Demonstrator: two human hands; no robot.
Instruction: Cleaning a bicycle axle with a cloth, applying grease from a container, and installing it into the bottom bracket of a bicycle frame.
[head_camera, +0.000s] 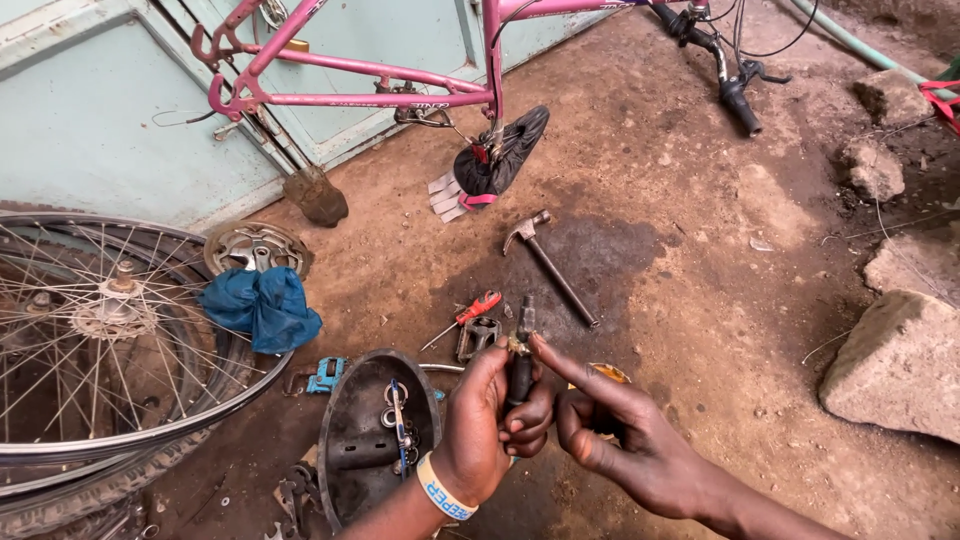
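Observation:
My left hand (490, 420) is closed around a dark metal bicycle part (521, 345) held upright, with a small brass-coloured piece at its top. My right hand (610, 425) reaches in from the right, its forefinger stretched out and touching that brass piece. Both hands hover over the dirt ground. A pale wristband sits on my left wrist. Just below the left hand lies an upturned black bicycle saddle (360, 440) with a metal clamp on its rails.
A pink bicycle frame (370, 85) stands upside down at the top. A spoked wheel (100, 340) lies at left with a blue cloth (262, 305) beside it. A hammer (550, 265), a red screwdriver (470, 313) and small parts lie on the dirt. Large stones (900, 365) sit at right.

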